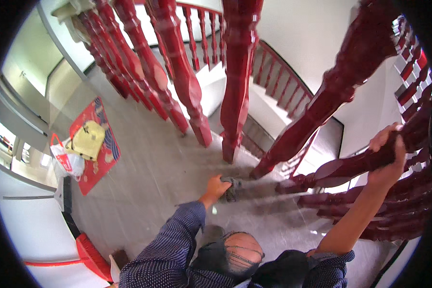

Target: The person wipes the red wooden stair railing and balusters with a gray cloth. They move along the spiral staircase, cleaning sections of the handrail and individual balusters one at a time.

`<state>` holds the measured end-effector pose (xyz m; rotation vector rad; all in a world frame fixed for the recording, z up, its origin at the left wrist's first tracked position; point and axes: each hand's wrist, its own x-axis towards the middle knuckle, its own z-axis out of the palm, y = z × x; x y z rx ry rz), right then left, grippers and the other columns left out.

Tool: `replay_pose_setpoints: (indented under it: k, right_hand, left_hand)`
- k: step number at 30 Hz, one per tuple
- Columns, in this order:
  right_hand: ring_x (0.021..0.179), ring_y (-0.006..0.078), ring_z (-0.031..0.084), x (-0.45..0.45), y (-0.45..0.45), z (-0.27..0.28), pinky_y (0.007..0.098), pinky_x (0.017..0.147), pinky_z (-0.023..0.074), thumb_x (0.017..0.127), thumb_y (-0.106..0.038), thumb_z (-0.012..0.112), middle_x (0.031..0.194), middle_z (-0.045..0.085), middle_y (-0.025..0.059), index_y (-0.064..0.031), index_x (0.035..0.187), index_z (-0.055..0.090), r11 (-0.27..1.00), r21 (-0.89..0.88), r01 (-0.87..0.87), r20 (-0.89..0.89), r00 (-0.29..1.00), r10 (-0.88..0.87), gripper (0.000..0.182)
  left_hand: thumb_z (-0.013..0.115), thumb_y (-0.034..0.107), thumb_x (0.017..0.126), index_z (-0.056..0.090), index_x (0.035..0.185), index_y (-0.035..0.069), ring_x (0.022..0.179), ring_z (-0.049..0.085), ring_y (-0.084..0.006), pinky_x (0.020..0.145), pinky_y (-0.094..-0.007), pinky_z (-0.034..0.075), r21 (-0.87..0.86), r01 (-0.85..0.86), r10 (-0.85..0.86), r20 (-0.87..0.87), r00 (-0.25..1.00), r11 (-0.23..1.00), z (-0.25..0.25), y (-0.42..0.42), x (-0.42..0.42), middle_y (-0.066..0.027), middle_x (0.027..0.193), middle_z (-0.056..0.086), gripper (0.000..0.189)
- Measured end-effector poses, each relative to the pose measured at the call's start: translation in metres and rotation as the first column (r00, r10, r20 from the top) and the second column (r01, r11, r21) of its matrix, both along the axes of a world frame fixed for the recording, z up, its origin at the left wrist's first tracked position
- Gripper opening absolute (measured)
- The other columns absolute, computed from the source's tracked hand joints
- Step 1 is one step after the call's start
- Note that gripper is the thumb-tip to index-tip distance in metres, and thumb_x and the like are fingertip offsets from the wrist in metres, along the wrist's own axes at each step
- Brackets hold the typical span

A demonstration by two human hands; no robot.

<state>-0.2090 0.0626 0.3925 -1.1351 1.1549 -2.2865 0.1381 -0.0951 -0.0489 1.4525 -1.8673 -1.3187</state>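
My left hand (216, 188) is low over the floor, its fingers closed on a crumpled dark grey cloth (232, 188). The cloth is near the feet of the balusters, and I cannot tell whether it touches the floor. Around a glossy dark red turned baluster (331, 166) at the right, my right hand (388, 158) is wrapped with the fingers round its shaft. Another thick red baluster (234, 79) stands upright ahead, beyond the left hand. My bent knee (243, 248) shows below, between the arms.
Grey tiled floor (147, 190) surrounds me, with a stairwell and white steps (216, 84) beyond the balusters. On a red patterned mat (109, 169) at the left rest a yellow backpack (89, 140) and a white plastic bag (70, 162). A red object (93, 255) lies lower left.
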Motion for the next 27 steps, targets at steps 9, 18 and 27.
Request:
replay_pose_setpoints:
  k: [9,18,27]
  right_hand:
    - [0.060,0.0148,0.055,0.013,-0.001,0.018,0.0268,0.059,0.0422,0.087,-0.018,0.066,0.071,0.059,0.0073,-0.0023,0.105,0.058,0.988,0.025,0.153,-0.041,0.988,-0.152,0.025]
    - [0.058,0.0146,0.055,0.024,-0.005,0.025,0.0284,0.058,0.0406,0.081,-0.020,0.069,0.068,0.058,0.0060,-0.0017,0.095,0.058,0.980,0.069,0.188,-0.022,0.982,-0.187,0.026]
    - [0.060,0.0164,0.057,0.017,0.001,0.020,0.0291,0.059,0.0442,0.078,-0.023,0.072,0.070,0.057,0.0062,-0.0007,0.100,0.057,0.969,0.107,0.222,-0.051,0.975,-0.217,0.034]
  left_hand:
    - [0.051,-0.003,0.088,0.057,0.123,-0.002,0.097,0.065,-0.0167,0.088,-0.0339,0.054,-0.290,-0.340,-0.159,-0.918,0.363,0.895,0.416,-0.093,-0.015,-0.0070,0.115,0.066,0.036]
    - [0.074,0.015,0.080,0.055,0.132,-0.001,0.117,0.053,-0.0424,0.101,-0.0480,0.042,-0.819,-0.567,-0.270,-0.529,0.804,-0.083,0.554,-0.120,-0.100,-0.0248,0.123,0.053,0.058]
    - [0.075,0.010,0.076,0.058,0.123,-0.003,0.110,0.051,-0.0427,0.096,-0.0488,0.041,-0.792,-0.588,-0.229,-0.550,0.803,-0.162,0.584,-0.082,-0.099,-0.0241,0.113,0.050,0.052]
